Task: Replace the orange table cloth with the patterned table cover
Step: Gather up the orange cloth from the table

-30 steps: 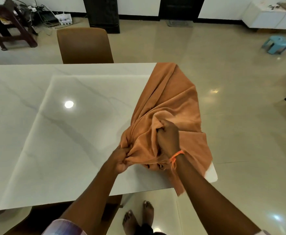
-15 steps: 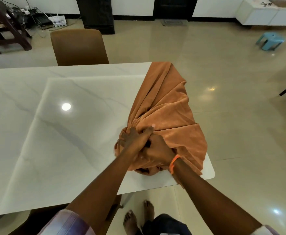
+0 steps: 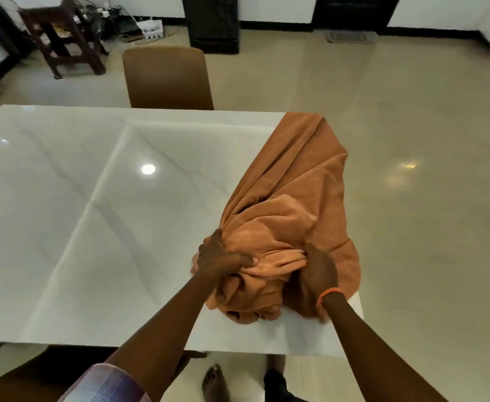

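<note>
The orange table cloth (image 3: 290, 216) is all bunched up in a soft heap, lower right of the middle.

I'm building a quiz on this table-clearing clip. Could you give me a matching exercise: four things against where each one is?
Things:
1. orange cloth
2. left hand
3. brown chair
4. dark wooden stool

Places:
A. beyond the table's far edge
B. top left, by the wall
C. bunched at the table's right end
D. gripping the bundle's left side

Pairs: 1-C, 2-D, 3-A, 4-B
</note>
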A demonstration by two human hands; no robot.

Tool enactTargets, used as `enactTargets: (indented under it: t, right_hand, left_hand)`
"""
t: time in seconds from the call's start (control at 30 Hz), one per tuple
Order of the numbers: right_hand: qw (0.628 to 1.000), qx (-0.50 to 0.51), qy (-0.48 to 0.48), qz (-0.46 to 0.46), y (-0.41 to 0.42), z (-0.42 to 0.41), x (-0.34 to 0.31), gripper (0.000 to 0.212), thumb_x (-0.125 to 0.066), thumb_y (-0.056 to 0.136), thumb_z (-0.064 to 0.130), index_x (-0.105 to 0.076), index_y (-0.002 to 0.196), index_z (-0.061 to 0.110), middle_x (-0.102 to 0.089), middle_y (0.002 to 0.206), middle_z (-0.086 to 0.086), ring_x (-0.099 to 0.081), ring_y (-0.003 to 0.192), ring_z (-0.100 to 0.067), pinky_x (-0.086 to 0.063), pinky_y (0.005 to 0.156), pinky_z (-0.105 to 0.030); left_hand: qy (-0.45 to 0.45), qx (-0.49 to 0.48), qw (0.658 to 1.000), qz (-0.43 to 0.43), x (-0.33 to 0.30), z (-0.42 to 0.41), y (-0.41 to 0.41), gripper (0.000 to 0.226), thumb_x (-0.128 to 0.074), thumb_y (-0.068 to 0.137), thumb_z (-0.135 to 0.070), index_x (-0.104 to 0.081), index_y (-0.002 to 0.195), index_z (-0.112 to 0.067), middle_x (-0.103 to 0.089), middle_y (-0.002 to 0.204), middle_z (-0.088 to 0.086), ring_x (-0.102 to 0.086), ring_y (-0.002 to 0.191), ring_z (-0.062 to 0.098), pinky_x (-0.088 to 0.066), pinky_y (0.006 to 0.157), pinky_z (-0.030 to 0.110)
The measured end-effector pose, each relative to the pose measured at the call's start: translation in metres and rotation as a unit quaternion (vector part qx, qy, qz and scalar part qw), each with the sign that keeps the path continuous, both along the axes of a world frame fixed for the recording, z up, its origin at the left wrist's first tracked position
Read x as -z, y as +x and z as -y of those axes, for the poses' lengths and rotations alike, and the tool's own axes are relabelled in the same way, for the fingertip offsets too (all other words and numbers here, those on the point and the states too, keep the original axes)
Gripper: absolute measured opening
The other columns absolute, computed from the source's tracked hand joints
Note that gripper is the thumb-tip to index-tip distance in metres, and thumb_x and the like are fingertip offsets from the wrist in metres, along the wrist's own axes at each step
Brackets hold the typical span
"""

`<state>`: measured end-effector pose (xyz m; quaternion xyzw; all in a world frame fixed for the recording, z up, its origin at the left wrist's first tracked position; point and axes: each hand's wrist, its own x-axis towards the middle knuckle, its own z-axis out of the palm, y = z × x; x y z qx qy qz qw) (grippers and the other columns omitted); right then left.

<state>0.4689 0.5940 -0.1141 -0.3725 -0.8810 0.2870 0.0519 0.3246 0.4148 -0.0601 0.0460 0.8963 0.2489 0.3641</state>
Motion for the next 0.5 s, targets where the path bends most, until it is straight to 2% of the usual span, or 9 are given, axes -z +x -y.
enactTargets:
  t: [0.03,0.1,0.17,0.23,0.27,0.33,0.4,0.47,0.5]
  right_hand:
    - [0.994,0.061,-0.061,-0.072,-0.013,-0.005,-0.013,0.015,-0.048,0.081,0.031,-0.057,0.083,0.019,-0.067,0.083,-0.007,-0.062,0.076,-0.031,-0.040,0.063,-0.031]
    - [0.974,0.107,-0.127,-0.157,-0.043,-0.011,-0.046,0.012,-0.052,0.089,0.025,-0.055,0.081,0.017,-0.062,0.078,-0.001,-0.056,0.069,-0.020,-0.036,0.061,-0.027]
    - [0.952,0.100,-0.175,-0.231,-0.069,-0.002,-0.078,0.013,-0.049,0.094,0.021,-0.055,0.083,0.017,-0.058,0.076,0.002,-0.051,0.066,-0.010,-0.040,0.060,-0.017]
    - [0.944,0.025,-0.205,-0.259,-0.081,0.018,-0.103,0.011,-0.047,0.093,0.026,-0.054,0.087,0.021,-0.056,0.076,0.008,-0.052,0.069,-0.006,-0.046,0.067,-0.017]
    - [0.961,-0.071,-0.139,-0.228,-0.082,0.027,-0.104,0.007,-0.050,0.090,0.030,-0.055,0.091,0.025,-0.058,0.079,0.011,-0.053,0.071,-0.004,-0.047,0.069,-0.018]
    - [0.961,-0.240,-0.025,-0.138,-0.076,0.044,-0.090,0.022,-0.057,0.086,0.036,-0.059,0.105,0.025,-0.065,0.093,0.010,-0.057,0.079,-0.006,-0.048,0.076,-0.019]
    - [0.950,-0.294,0.031,-0.100,-0.070,0.057,-0.066,0.040,-0.057,0.085,0.039,-0.061,0.118,0.018,-0.067,0.114,-0.001,-0.061,0.099,-0.017,-0.049,0.093,-0.031]
    - [0.943,-0.311,0.112,-0.045,-0.064,0.066,-0.049,0.050,-0.053,0.083,0.039,-0.058,0.127,0.015,-0.060,0.131,-0.009,-0.056,0.119,-0.026,-0.044,0.102,-0.042]
    - [0.936,-0.324,0.139,-0.010,-0.061,0.067,-0.042,0.054,-0.050,0.083,0.040,-0.056,0.130,0.014,-0.055,0.136,-0.012,-0.052,0.125,-0.029,-0.042,0.105,-0.044]
  left_hand:
    - [0.013,-0.016,1.000,0.010,0.001,-0.002,-0.002,0.134,-0.078,0.041,-0.075,-0.015,0.151,-0.032,-0.030,0.155,0.007,-0.036,0.137,0.034,-0.038,0.109,0.053]
    - [0.060,-0.058,0.996,0.035,0.001,-0.008,-0.004,0.132,-0.077,0.037,-0.076,-0.022,0.149,-0.033,-0.038,0.150,0.004,-0.043,0.132,0.032,-0.043,0.106,0.052]
    - [0.122,-0.114,0.984,0.061,0.003,-0.013,-0.006,0.121,-0.081,0.037,-0.073,-0.035,0.142,-0.035,-0.049,0.138,-0.003,-0.053,0.121,0.027,-0.050,0.098,0.048]
    - [0.197,-0.177,0.960,0.091,0.001,-0.022,-0.005,0.091,-0.082,0.049,-0.061,-0.052,0.129,-0.031,-0.062,0.123,-0.002,-0.064,0.104,0.021,-0.057,0.086,0.041]
    - [0.225,-0.205,0.947,0.103,-0.002,-0.026,-0.004,0.071,-0.079,0.060,-0.056,-0.059,0.121,-0.026,-0.067,0.114,0.002,-0.067,0.095,0.020,-0.059,0.078,0.036]
    - [0.252,-0.248,0.926,0.136,-0.011,-0.025,-0.003,0.038,-0.068,0.082,-0.046,-0.067,0.108,-0.018,-0.071,0.103,0.011,-0.067,0.086,0.023,-0.056,0.066,0.032]
    - [0.272,-0.277,0.900,0.199,-0.017,-0.010,-0.011,0.025,-0.056,0.092,-0.034,-0.070,0.103,-0.016,-0.070,0.100,0.012,-0.065,0.085,0.026,-0.053,0.066,0.035]
    - [0.302,-0.338,0.850,0.270,-0.025,0.006,-0.021,0.026,-0.049,0.086,-0.018,-0.069,0.101,-0.013,-0.065,0.102,0.011,-0.061,0.087,0.029,-0.051,0.071,0.040]
    - [0.301,-0.356,0.845,0.261,-0.026,0.010,-0.025,0.028,-0.050,0.083,-0.021,-0.065,0.105,-0.012,-0.062,0.110,0.010,-0.059,0.096,0.031,-0.051,0.076,0.044]
